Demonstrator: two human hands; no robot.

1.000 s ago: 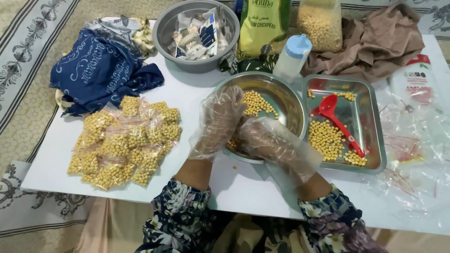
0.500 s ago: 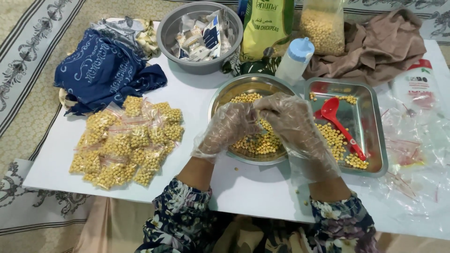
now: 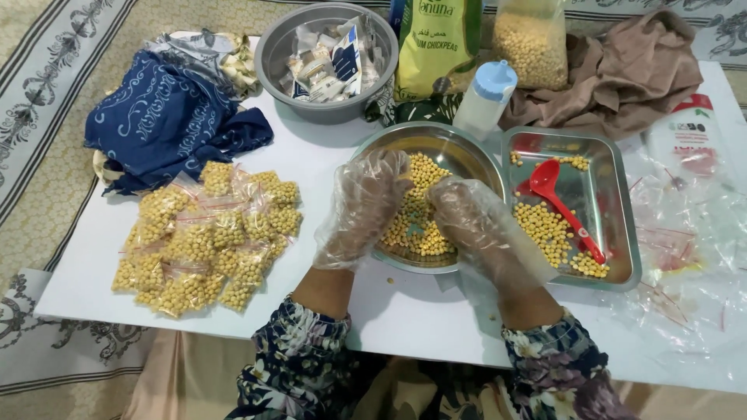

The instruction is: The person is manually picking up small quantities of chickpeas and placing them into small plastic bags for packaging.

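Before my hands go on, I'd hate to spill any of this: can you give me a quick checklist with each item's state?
1. Left hand gloved: ok.
2. Right hand gloved: ok.
3. Round bowl of chickpeas flat on the white table: ok.
4. Table free of strays: not ok, loose chickpeas lie by the bowl.
5. Red scoop within the steel tray: ok.
6. Anything pinched between the fingers: cannot tell.

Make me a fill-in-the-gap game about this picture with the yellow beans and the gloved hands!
1. Both hands, the left hand and the right hand, wear clear plastic ____.
2. The hands hover over the round metal bowl of yellow ____.
3. The scoop lying in the rectangular steel tray is coloured ____.
4. The small filled clear bags lie on the white table, on the person's ____ side.

Missing words: gloves; chickpeas; red; left
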